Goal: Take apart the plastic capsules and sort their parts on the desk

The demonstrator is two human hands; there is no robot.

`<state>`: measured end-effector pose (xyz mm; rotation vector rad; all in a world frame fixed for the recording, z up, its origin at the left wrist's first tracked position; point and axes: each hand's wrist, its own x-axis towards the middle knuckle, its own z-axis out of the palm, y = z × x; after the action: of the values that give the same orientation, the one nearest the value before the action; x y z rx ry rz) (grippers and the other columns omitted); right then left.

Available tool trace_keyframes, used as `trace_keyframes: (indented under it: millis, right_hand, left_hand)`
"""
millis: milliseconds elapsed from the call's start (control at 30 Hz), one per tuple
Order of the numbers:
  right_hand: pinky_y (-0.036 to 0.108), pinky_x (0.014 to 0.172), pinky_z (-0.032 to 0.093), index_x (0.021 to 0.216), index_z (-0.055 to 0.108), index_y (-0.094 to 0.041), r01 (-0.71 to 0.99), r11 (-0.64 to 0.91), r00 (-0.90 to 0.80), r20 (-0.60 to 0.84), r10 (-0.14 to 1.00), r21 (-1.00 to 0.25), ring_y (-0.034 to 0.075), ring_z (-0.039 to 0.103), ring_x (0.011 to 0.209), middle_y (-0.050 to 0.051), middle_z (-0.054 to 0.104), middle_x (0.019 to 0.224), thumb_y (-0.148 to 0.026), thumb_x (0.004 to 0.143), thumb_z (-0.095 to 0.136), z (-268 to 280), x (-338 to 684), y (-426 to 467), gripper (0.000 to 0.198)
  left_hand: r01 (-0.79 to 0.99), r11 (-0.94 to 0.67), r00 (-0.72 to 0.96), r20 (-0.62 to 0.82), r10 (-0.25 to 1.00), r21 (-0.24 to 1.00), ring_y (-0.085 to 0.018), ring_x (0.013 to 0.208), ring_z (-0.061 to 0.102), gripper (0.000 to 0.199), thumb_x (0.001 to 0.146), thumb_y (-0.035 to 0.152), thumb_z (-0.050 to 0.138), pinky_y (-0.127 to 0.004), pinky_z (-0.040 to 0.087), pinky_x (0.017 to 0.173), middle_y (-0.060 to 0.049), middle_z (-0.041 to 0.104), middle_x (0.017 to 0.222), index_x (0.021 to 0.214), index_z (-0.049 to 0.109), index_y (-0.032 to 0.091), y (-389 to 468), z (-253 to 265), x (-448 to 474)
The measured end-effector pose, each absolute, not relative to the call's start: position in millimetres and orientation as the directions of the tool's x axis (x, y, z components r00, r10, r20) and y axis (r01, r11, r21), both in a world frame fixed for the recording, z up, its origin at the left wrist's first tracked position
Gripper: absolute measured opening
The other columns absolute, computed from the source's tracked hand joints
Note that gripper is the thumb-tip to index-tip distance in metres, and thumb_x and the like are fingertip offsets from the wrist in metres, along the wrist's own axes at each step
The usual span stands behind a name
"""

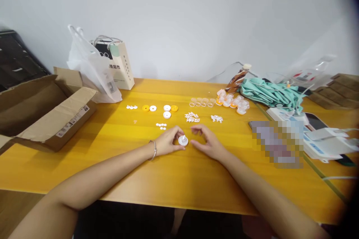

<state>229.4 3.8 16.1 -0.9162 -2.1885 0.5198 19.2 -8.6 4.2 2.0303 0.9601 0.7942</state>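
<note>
Well to the left of the white stemmed disc (183,142), an open cardboard box (73,127) takes up the table's side, with a white plastic bag (91,71) and a printed paper bag (125,63) behind it. Nearer, beyond the disc and to its left, lie three tiny white parts (131,107), yellow and white wheel-like pieces (166,114) and small white caps (160,128).

Just left of the disc is the left hand (168,142), thumb and fingers closed in around its rim. The disc's stem points up. The step looks like handling this one piece by itself; the next move seems to call for a steady left grip and a fine right-hand pinch near the stem.

Just right of the disc, the right hand (209,142) is apart from it, fingers and thumb spread around nothing. Beyond lie white openwork pieces (192,118), clear rings (198,104) and clear-and-orange capsules (228,101); these small parts crowd any reach forward.

The easiest room is on the near side of the disc, where bare tabletop (174,183) runs to the front edge. Farther right, a pixelated flat object (276,145) and a power strip (315,149) limit sideways sweeps.
</note>
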Motion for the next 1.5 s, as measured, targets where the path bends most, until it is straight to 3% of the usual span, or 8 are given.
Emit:
trace_keyframes:
  millis: [167,467,633,833,1067,1333,1433,1500]
  right_hand:
    - [0.034,0.078,0.047,0.100,0.054,-0.020,0.438,0.680,-0.665,0.298,0.685,-0.588,0.018,0.057,0.085,0.005,0.060,0.092,-0.041,0.074,0.064,14.1,219.2,-9.8,0.035]
    - [0.031,0.076,0.047,0.097,0.056,-0.019,0.446,0.672,-0.616,0.343,0.710,-0.591,0.016,0.055,0.081,0.004,0.059,0.085,-0.036,0.077,0.061,9.3,214.6,-3.8,0.026]
    - [0.032,0.076,0.047,0.095,0.059,-0.019,0.428,0.682,-0.629,0.347,0.696,-0.594,0.017,0.055,0.082,0.005,0.058,0.086,-0.034,0.079,0.059,6.8,210.4,-5.6,0.022]
    - [0.032,0.077,0.047,0.095,0.060,-0.020,0.412,0.647,-0.611,0.332,0.718,-0.642,0.016,0.056,0.081,0.004,0.057,0.085,-0.032,0.076,0.063,8.0,206.3,-7.2,0.023]
    - [0.032,0.078,0.047,0.098,0.060,-0.020,0.415,0.643,-0.641,0.295,0.709,-0.644,0.017,0.055,0.084,0.004,0.057,0.089,-0.035,0.077,0.061,8.5,208.6,-6.6,0.026]
    - [0.035,0.086,0.044,0.104,0.059,-0.023,0.354,0.627,-0.730,0.215,0.649,-0.694,0.017,0.055,0.091,0.004,0.058,0.094,-0.035,0.073,0.066,14.9,217.3,-8.4,0.034]
    - [0.036,0.089,0.043,0.108,0.059,-0.024,0.307,0.604,-0.738,0.218,0.639,-0.735,0.018,0.055,0.095,0.004,0.058,0.099,-0.036,0.070,0.069,18.0,220.3,-9.7,0.042]
    - [0.036,0.089,0.044,0.106,0.059,-0.023,0.264,0.565,-0.688,0.257,0.679,-0.782,0.018,0.057,0.095,0.005,0.060,0.101,-0.035,0.074,0.065,20.3,219.9,-10.2,0.034]
  left_hand:
    - [0.362,-0.469,0.531,0.235,0.814,0.806,-0.015,0.082,0.053,0.036,0.070,0.023,0.067,-0.028,0.044,0.075,-0.003,0.055,0.091,0.098,0.045,0.017,-8.5,3.2,17.8]
    - [0.286,-0.580,0.576,0.347,0.740,0.763,-0.019,0.101,0.050,0.040,0.075,0.015,0.058,-0.034,0.043,0.087,-0.009,0.052,0.108,0.112,0.043,0.019,-12.8,11.3,13.5]
    - [0.418,-0.626,0.514,0.397,0.760,0.658,-0.017,0.085,0.051,0.023,0.082,0.030,0.054,-0.030,0.043,0.078,-0.005,0.054,0.092,0.103,0.053,0.019,-18.5,14.0,16.4]
    - [0.460,-0.719,0.574,0.443,0.689,0.521,-0.018,0.083,0.052,0.017,0.088,0.025,0.041,-0.033,0.042,0.080,-0.007,0.060,0.088,0.098,0.054,0.018,-24.4,8.7,18.9]
    - [0.390,-0.487,0.323,0.379,0.867,0.782,-0.014,0.075,0.055,0.014,0.085,0.026,0.048,-0.027,0.046,0.073,-0.003,0.059,0.084,0.097,0.050,0.018,-26.4,6.8,21.9]
    - [0.250,-0.446,0.203,0.404,0.892,0.859,-0.015,0.093,0.056,0.015,0.080,0.026,0.057,-0.029,0.046,0.081,-0.007,0.056,0.101,0.086,0.048,0.017,-17.0,8.5,19.2]
    - [0.214,-0.453,0.217,0.410,0.886,0.866,-0.015,0.090,0.058,0.015,0.079,0.025,0.059,-0.031,0.046,0.081,-0.007,0.060,0.098,0.083,0.047,0.017,-18.4,9.6,18.3]
    - [0.240,-0.473,0.241,0.420,0.875,0.848,-0.015,0.087,0.059,0.017,0.078,0.026,0.062,-0.031,0.046,0.080,-0.006,0.062,0.094,0.083,0.049,0.017,-20.8,10.6,17.5]
